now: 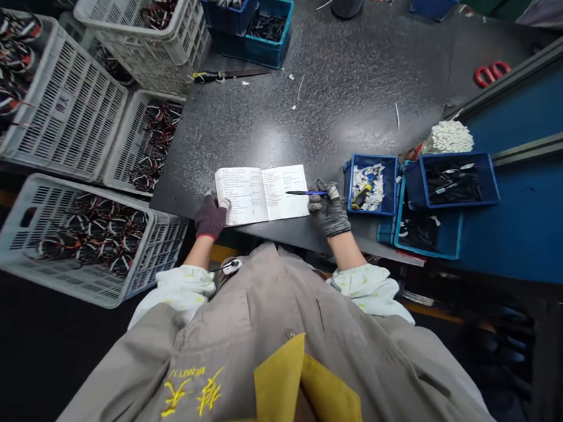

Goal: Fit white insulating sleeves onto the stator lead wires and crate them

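Note:
An open notebook point(289, 202) with handwritten lines on both pages lies at the front edge of the dark table. My left hand point(211, 215), in a dark maroon glove, grips its lower left corner, with the thumb on the page. A blue pen point(308, 192) is held in my right hand point(330, 210), which wears a grey striped glove. The pen points left over the right page; I cannot tell whether its tip touches the paper. Just right of that hand stands a blue bin point(392, 208) of small white pieces, with a yellow-and-black tool point(361, 196) on them.
Blue bins point(490, 191) of black parts and a bundle of white tubes point(450, 137) stand on the right. Plastic crates point(131, 249) with wired coils crowd the left. Farther back are a screwdriver point(209, 77), red-handled scissors point(491, 74) and a dark pot point(348, 4).

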Tool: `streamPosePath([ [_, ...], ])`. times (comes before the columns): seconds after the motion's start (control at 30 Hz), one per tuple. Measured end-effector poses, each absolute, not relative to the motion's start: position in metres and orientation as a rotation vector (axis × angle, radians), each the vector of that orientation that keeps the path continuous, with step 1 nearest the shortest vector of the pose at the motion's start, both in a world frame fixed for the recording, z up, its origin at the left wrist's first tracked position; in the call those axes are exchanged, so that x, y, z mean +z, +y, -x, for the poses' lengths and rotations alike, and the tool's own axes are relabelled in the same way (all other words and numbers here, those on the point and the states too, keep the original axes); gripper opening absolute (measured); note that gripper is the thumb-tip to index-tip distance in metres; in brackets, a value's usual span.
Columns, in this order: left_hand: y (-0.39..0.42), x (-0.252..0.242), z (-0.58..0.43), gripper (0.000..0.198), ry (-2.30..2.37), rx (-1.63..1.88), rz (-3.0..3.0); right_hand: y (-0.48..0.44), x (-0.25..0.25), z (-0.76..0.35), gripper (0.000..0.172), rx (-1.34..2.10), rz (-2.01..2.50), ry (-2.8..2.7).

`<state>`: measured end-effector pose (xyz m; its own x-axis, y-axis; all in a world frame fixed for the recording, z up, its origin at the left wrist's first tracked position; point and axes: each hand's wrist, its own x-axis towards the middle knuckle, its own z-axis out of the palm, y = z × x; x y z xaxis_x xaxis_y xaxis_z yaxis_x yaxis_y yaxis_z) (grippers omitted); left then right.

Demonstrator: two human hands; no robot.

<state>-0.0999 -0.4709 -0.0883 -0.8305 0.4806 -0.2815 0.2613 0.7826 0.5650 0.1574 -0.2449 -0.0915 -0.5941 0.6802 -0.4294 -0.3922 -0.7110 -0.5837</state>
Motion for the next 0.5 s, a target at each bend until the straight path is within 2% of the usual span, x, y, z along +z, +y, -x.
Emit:
streamPosePath([
  [0.1, -0.476, -0.082, 0.095, 0.064, 2.628, 0.599, -0.775, -0.26, -0.114, -0.132, 0.036, 2.321, 0.903, -0.536],
  [0.3, -0.444, -0.104, 0.09, 0.056, 2.319, 0.361, -1.545, -0.277, -0.157, -0.1, 0.051, 2.303, 1.128, -0.496],
  [0.4, -0.42, -0.134, 0.095, 0.053, 2.122, 0.346, -1.707, -0.282, -0.174, -0.09, 0.053, 2.23, 1.237, -0.59],
  [0.5, -0.405, -0.162, 0.1, 0.047, 2.025, 0.372, -1.746, -0.287, -0.182, -0.092, 0.045, 2.185, 1.231, -0.717],
])
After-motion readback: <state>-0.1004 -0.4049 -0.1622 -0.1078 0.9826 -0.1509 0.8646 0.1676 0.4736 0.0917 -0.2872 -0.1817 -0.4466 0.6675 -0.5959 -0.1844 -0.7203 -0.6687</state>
